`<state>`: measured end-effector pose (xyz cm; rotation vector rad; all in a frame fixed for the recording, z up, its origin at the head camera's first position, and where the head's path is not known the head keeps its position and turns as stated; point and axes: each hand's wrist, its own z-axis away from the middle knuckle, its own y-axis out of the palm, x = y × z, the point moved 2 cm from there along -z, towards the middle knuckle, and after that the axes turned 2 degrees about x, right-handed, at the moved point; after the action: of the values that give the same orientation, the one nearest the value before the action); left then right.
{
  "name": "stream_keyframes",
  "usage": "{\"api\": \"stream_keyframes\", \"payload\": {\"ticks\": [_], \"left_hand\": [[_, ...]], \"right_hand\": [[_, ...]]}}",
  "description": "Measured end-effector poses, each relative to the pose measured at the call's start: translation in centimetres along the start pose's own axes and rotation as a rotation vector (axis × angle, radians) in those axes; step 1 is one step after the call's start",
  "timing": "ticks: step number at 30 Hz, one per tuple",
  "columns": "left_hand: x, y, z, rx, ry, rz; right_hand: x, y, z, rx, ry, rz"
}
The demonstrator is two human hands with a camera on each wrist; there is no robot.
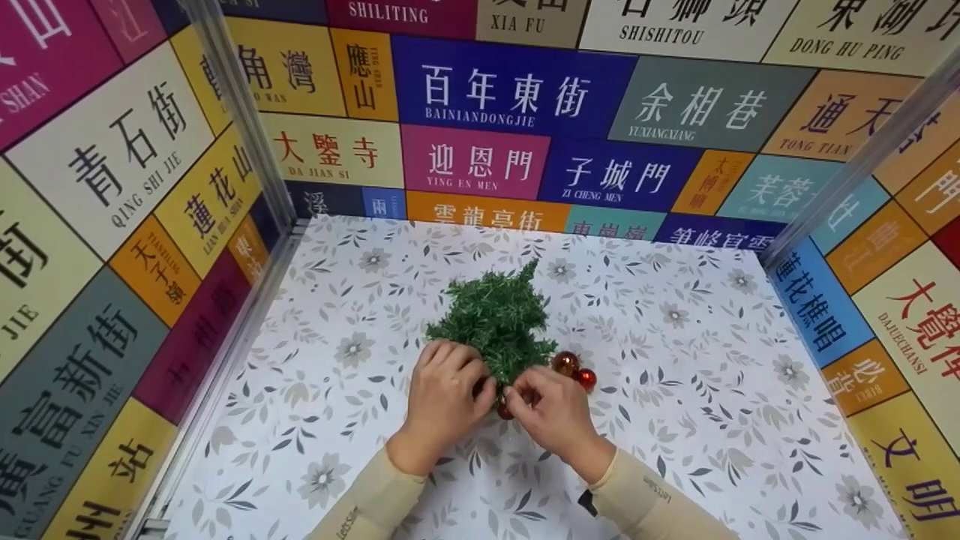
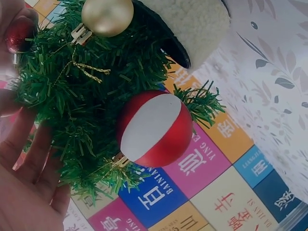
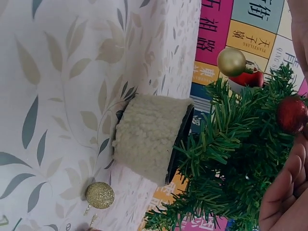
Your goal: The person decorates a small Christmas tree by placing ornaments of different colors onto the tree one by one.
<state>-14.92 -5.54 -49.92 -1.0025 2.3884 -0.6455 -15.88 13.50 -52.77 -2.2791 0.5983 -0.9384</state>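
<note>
A small artificial Christmas tree stands between the hands on the table; its fleece-wrapped base shows in both wrist views. My left hand is at its near left side, fingers curled at the branches in the head view. Opposite it, my right hand pinches at a glittery red Christmas ball against the near branches. The fingertips partly hide the ball's cap and loop. A red-and-white ball and a smooth gold ball hang on the tree.
Beside the tree on the right are a brownish-gold shiny ball and a red ball. The right wrist view shows a glittery gold ball on the patterned tablecloth. Sign-covered panels enclose the table's back and sides.
</note>
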Motion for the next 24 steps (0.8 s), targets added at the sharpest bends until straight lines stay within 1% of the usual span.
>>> {"api": "stream_keyframes", "payload": {"ticks": [3, 6, 12, 15, 19, 22, 24], "left_hand": [[0.1, -0.2, 0.1, 0.005, 0.001, 0.005], [0.1, -0.3, 0.3, 0.026, 0.007, 0.000], [0.3, -0.5, 1.0, 0.105, -0.009, -0.055], [0.4, -0.6, 1.3, 0.138, -0.017, -0.097], [0.7, -0.8, 1.6, 0.160, -0.025, -0.129], [0.8, -0.9, 1.7, 0.174, -0.042, -0.135], [0.8, -0.9, 1.7, 0.183, -0.051, -0.141]], "right_hand": [[0.0, -0.1, -0.1, -0.002, -0.006, 0.000], [-0.1, -0.2, -0.2, -0.007, -0.002, -0.004], [-0.4, -0.5, 0.0, 0.001, 0.002, -0.019], [-0.8, -0.7, 0.3, -0.020, -0.027, -0.024], [-1.8, -1.2, 0.8, -0.064, -0.062, -0.025], [-3.1, -1.6, 1.3, -0.087, -0.060, 0.007], [-4.3, -1.9, 1.7, -0.091, -0.041, 0.034]]}}
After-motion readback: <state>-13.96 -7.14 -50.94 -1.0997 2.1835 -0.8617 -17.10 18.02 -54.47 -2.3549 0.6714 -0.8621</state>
